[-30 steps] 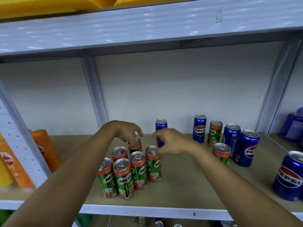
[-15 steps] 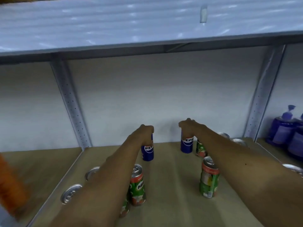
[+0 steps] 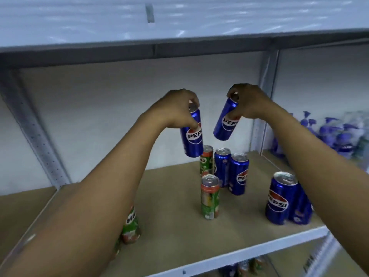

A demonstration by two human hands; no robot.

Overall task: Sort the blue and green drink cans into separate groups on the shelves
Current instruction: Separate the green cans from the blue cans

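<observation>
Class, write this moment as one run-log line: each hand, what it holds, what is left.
left hand: lifted Pepsi can | right hand: tilted Pepsi can | shelf: green and blue cans mixed

My left hand [image 3: 175, 108] and right hand [image 3: 249, 102] are bare, no rings, and both my forearms show no sleeves.

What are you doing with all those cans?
A person is sorting drink cans on a shelf. The left hand holds one blue can by its top, and the right hand holds another blue can, tilted. Both are lifted in the air. Below, two green cans stand mixed with blue cans, so sorting isn't finished.
</observation>
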